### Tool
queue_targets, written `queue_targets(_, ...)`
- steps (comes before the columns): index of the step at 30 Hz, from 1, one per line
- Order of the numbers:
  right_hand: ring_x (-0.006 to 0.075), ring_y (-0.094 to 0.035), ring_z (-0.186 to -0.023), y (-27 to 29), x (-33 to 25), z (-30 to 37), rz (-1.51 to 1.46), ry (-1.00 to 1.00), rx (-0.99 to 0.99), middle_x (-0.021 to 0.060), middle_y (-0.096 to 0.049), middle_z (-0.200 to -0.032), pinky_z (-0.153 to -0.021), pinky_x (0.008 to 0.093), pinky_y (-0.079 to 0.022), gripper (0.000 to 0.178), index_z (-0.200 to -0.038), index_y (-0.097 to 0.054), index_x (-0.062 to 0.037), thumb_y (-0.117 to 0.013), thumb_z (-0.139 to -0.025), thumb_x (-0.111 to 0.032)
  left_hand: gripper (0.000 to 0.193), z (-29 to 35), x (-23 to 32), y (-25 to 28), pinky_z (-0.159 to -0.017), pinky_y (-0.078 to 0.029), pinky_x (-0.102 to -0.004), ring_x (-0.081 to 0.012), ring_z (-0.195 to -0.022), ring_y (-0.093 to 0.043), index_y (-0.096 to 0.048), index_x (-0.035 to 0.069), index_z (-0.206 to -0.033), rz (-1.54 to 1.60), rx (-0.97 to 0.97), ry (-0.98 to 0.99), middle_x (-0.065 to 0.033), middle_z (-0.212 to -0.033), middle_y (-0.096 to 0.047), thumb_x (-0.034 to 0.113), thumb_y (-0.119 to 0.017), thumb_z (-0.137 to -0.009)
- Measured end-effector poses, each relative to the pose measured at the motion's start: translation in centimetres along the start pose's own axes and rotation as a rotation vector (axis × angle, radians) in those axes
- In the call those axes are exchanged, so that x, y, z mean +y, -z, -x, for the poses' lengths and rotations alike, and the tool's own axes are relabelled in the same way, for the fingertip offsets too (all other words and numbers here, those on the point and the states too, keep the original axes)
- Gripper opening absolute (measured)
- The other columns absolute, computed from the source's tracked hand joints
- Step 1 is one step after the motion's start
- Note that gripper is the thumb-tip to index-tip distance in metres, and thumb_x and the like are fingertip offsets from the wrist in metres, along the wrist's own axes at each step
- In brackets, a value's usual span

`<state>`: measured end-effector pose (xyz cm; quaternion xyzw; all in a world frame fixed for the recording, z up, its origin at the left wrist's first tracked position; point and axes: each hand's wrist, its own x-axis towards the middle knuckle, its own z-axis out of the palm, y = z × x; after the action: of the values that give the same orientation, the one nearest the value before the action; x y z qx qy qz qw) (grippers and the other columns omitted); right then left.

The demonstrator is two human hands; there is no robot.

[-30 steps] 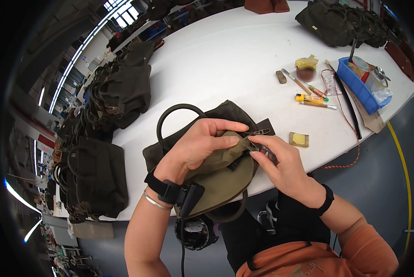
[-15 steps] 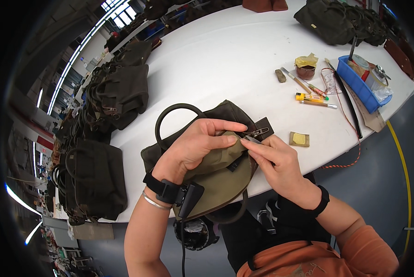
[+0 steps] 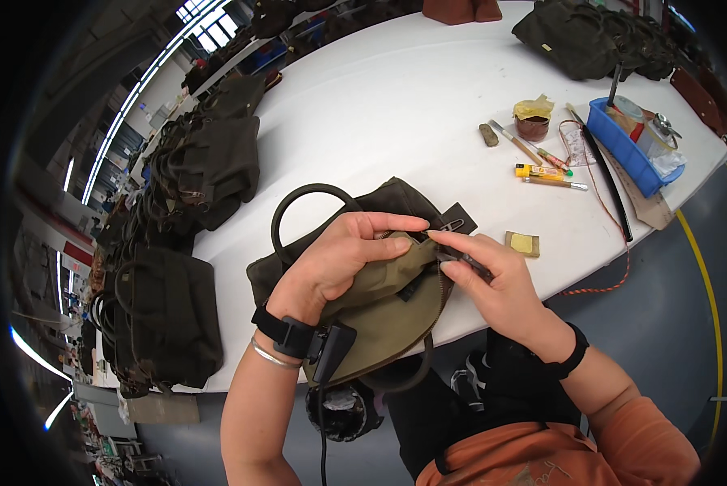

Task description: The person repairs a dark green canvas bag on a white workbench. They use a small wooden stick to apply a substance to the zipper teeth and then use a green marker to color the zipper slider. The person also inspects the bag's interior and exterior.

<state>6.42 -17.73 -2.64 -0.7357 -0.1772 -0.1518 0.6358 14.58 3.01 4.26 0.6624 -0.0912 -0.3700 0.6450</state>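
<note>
An olive-green handbag [image 3: 380,332] lies at the table's near edge, its zipped mouth spread and its khaki lining showing. My left hand [image 3: 339,255] is closed on the folded lining beside the zip end, thumb pressed down and index finger stretched along the edge. In my right hand [image 3: 501,283] is a small dark metal tool [image 3: 470,262], mostly hidden by the fingers; its kind is unclear. The right index fingertip touches the bag close to the left fingertips. Just beyond them, the zip pull [image 3: 454,224] rests by a dark tab. One round handle [image 3: 299,194] stands up on the far side.
Similar dark bags [image 3: 169,316] line the left edge; more bags [image 3: 574,40] lie far right. A blue bin [image 3: 635,154], a covered jar [image 3: 532,121], a yellow tube [image 3: 542,172], brushes and a yellow-topped block [image 3: 523,244] sit on the right. A black rod [image 3: 607,178] lies beside the bin.
My right hand has turned and its index finger has stretched toward the left fingertips. The tool has shifted back under the right fingers. My left hand keeps its hold on the lining.
</note>
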Motion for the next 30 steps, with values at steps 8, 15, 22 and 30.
queue_targets(8, 0.0219, -0.053, -0.062, -0.5, -0.6, 0.0, 0.193, 0.040, 0.025, 0.0096, -0.055, -0.074, -0.059, 0.0331, -0.044, 0.035, -0.121, -0.067, -0.0103, -0.069, -0.087, -0.005, 0.035, -0.1, -0.2, 0.1, -0.085, -0.056, -0.0256, -0.0127, -0.095, -0.069, -0.061, -0.001, -0.127, 0.037, -0.032, -0.015, -0.0097, -0.110, -0.070, 0.004, -0.063, -0.093)
queue_targets(15, 0.0231, -0.055, -0.062, -0.9, -0.2, 0.2, 0.263, 0.087, 0.068, 0.0089, -0.055, -0.073, -0.060, 0.0340, -0.045, 0.031, -0.117, -0.070, -0.0116, -0.069, -0.087, -0.005, 0.034, -0.2, -0.2, 0.2, -0.084, -0.056, -0.0254, -0.0131, -0.094, -0.069, -0.061, -0.001, -0.127, 0.061, -0.051, 0.001, -0.0103, -0.109, -0.071, 0.004, -0.064, -0.093)
queue_targets(22, 0.0214, -0.058, -0.065, -1.9, 0.5, 0.7, 0.317, 0.115, 0.101, 0.0085, -0.055, -0.078, -0.059, 0.0313, -0.047, 0.032, -0.117, -0.071, -0.0148, -0.067, -0.087, -0.003, 0.034, -0.3, -0.4, 0.3, -0.083, -0.057, -0.0248, -0.0131, -0.092, -0.069, -0.061, -0.001, -0.126, 0.051, -0.034, -0.015, -0.0105, -0.106, -0.071, 0.004, -0.064, -0.093)
queue_targets(30, 0.0193, -0.052, -0.064, -0.8, 0.4, 0.2, 0.170, 0.094, 0.095, 0.0083, -0.053, -0.075, -0.059, 0.0315, -0.043, 0.030, -0.118, -0.069, -0.0080, -0.064, -0.089, 0.000, 0.035, -0.1, -0.3, 0.1, -0.085, -0.056, -0.0251, -0.0130, -0.094, -0.069, -0.060, -0.001, -0.128, 0.039, -0.035, -0.020, -0.0105, -0.108, -0.071, 0.003, -0.062, -0.093)
